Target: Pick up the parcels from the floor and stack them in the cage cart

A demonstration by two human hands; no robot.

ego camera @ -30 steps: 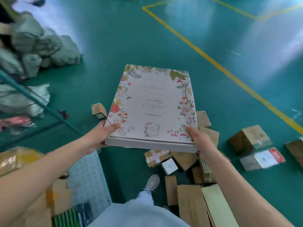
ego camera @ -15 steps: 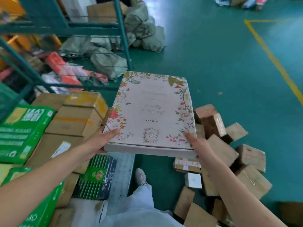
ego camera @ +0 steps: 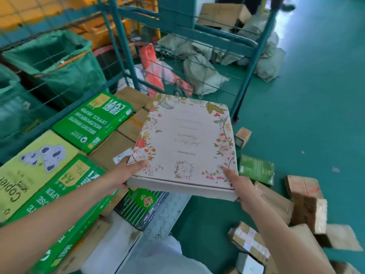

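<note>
Item: flat floral box [ego camera: 184, 143], pale lid with a flower-and-leaf border, held level in the air.

Position relative to the cage cart [ego camera: 122, 46]: the box hangs over the cart's open front-right corner. Its left part is above the brown cartons [ego camera: 118, 143] already stacked inside; its right part reaches out over the green floor [ego camera: 308, 99]. The cart's corner post rises just beyond the box's far right corner.

Long axis: runs away from the person, toward the cart's back mesh. The short near edge faces the person.

Hands: both at the near edge, one at each corner. The left hand [ego camera: 124, 175] grips the near-left corner, thumb flat on the lid, fingers hidden beneath. The right hand [ego camera: 238, 184] grips the near-right corner the same way. Neither is spread free.

Nearer side: the left hand lies closer to the stacked cartons, so a set-down would likely lead leftward, into the cart.

Also inside the cart: green paper boxes [ego camera: 92, 123]. Right of the cart: loose parcels [ego camera: 304, 198] on the floor, not yet lifted.
</note>
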